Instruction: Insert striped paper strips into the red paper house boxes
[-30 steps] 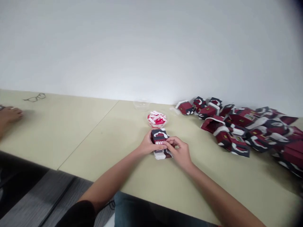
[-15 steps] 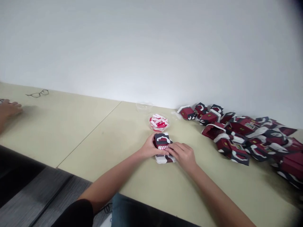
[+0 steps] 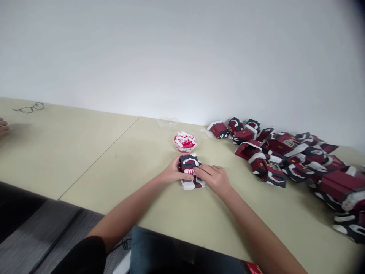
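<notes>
A small dark-red model house (image 3: 190,161) with a black roof and white snow-like trim rests on the table close in front of me. My left hand (image 3: 172,171) is closed around its left side, with the thumb along the front. At the front, a red-and-white striped strip (image 3: 188,171) lies below the roof edge. The bunched fingers of my right hand (image 3: 216,179) press at that strip's right end; their tips partly hide it. Just behind the house stands a clear plastic tub (image 3: 196,144) filled with loose red-and-white pieces (image 3: 185,141).
Many similar model houses (image 3: 281,142) are heaped along the right side. A clear lid or tray (image 3: 167,123) lies near the wall. Eyeglasses (image 3: 32,108) sit far left, near another person's hand (image 3: 3,126). A seam (image 3: 99,159) crosses the table (image 3: 119,163).
The view has shifted a little, so the table's contents appear further left and higher. Both my hands stay on the model house. Less of the other person's hand shows.
</notes>
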`<action>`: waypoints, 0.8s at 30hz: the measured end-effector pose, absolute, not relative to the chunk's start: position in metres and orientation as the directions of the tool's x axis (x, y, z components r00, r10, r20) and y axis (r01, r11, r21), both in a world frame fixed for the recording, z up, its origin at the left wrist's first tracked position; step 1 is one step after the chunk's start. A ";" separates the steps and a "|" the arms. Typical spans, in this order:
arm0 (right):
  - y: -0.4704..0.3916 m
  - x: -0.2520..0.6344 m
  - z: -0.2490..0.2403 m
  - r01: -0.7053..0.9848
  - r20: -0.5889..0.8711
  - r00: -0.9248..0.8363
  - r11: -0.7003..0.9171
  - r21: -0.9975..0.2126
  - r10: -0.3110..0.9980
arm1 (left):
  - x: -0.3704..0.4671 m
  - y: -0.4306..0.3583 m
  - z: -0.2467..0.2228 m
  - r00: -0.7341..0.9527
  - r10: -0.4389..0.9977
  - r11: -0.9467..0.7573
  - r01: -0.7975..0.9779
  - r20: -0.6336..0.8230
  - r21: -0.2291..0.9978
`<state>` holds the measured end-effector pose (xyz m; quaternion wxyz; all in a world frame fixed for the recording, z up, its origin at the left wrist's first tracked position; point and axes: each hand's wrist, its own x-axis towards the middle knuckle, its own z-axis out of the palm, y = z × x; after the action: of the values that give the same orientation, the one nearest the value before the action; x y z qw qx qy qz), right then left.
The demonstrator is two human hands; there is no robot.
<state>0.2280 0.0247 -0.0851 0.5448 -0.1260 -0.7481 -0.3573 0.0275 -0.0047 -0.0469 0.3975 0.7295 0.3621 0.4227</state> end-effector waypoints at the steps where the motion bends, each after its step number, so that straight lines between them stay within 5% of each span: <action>1: 0.026 0.229 -0.085 0.574 0.901 -0.385 0.712 0.405 -0.202 | 0.028 -0.006 -0.046 0.373 0.870 -0.414 0.199 0.321 0.888; 5: 0.029 0.229 -0.085 0.589 0.896 -0.401 0.695 0.412 -0.191 | 0.027 -0.007 -0.042 0.387 0.872 -0.396 0.201 0.298 0.896; 11: 0.030 0.230 -0.085 0.611 0.869 -0.481 0.754 0.241 0.112 | 0.027 -0.012 -0.038 0.326 0.909 -0.343 0.237 0.258 0.909; 18: 0.035 0.221 -0.096 0.588 0.956 -0.289 0.797 0.139 0.047 | 0.028 -0.013 -0.041 0.291 0.903 -0.400 0.308 0.315 0.863; 24: 0.037 0.212 -0.103 0.528 0.948 -0.105 0.825 -0.203 0.301 | 0.026 -0.011 -0.046 0.310 0.875 -0.465 0.323 0.372 0.824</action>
<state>0.2116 0.0366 -0.1026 0.6070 -0.2809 -0.7375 -0.0938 0.0264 -0.0114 -0.0460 0.3234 0.7419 0.4037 0.4266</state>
